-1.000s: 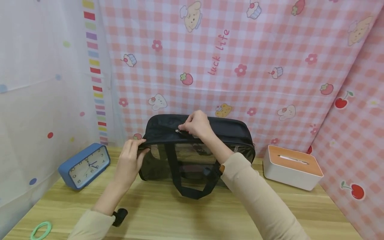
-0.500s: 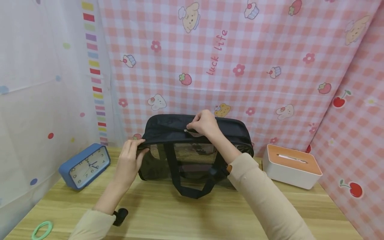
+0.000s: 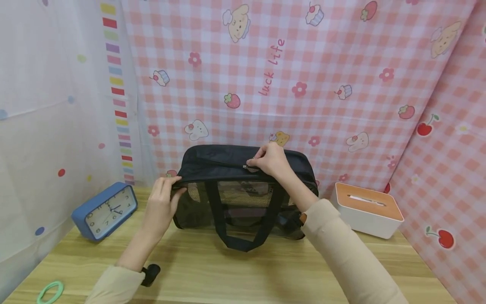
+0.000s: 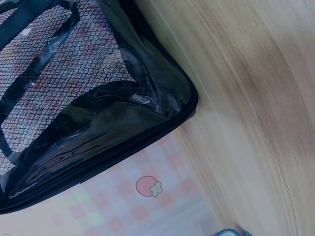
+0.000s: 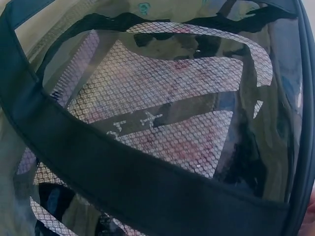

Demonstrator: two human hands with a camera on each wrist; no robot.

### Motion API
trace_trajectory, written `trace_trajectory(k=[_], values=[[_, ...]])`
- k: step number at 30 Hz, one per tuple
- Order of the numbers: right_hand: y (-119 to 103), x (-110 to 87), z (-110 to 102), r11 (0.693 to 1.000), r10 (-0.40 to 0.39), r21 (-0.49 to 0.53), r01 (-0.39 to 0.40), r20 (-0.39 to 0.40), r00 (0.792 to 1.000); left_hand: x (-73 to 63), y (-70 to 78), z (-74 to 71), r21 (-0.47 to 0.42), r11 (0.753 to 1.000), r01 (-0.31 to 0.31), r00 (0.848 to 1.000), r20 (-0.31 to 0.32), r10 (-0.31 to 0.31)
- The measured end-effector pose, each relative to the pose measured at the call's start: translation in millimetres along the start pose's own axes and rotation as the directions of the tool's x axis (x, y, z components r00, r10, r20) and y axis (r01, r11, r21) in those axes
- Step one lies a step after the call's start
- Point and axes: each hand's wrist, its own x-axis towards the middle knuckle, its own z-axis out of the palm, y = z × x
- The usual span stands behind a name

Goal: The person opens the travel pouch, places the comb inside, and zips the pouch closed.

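Observation:
A black bag (image 3: pixel 212 157) with a see-through front and mesh inside stands on the wooden table. My right hand (image 3: pixel 271 161) pinches the pull of the zipper slider (image 3: pixel 244 166) on the bag's top. Left of the slider the zipper line runs together; just to its right, mesh shows through a gap. My left hand (image 3: pixel 160 204) grips the bag's upper left corner, thumb in front and fingers on top. The bag's black strap handle (image 3: pixel 243 244) hangs down in front. The left wrist view has a bag corner (image 4: pixel 167 105); the right wrist view, the strap (image 5: pixel 133 169) close up.
To the left stands a blue clock (image 3: pixel 104 213). A white tissue box (image 3: pixel 368 219) with an orange lid is at the right. A green ring (image 3: pixel 50 292) lies near the front left. Pink checked cloth (image 3: pixel 322 55) hangs right behind the bag.
My right hand has drawn the zipper slider rightward along the bag's top, from left of the middle to about its middle. My left hand keeps its grip on the corner.

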Motion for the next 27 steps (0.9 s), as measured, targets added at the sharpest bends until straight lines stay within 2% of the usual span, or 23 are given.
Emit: trace_trajectory(k=[17,27], values=[[10.6,-1.9,-14.3,0.999,0.031,0.036,-0.03,-0.019,0.999,0.7,-0.4,3.5,-0.021,1.0,0.013,1.0,-0.009,-0.013],[10.4,-3.2,-19.6,0.997,0.07,0.037,-0.071,0.004,0.998,-0.3,2.7,1.5,-0.027,1.0,0.015,1.0,-0.025,-0.015]])
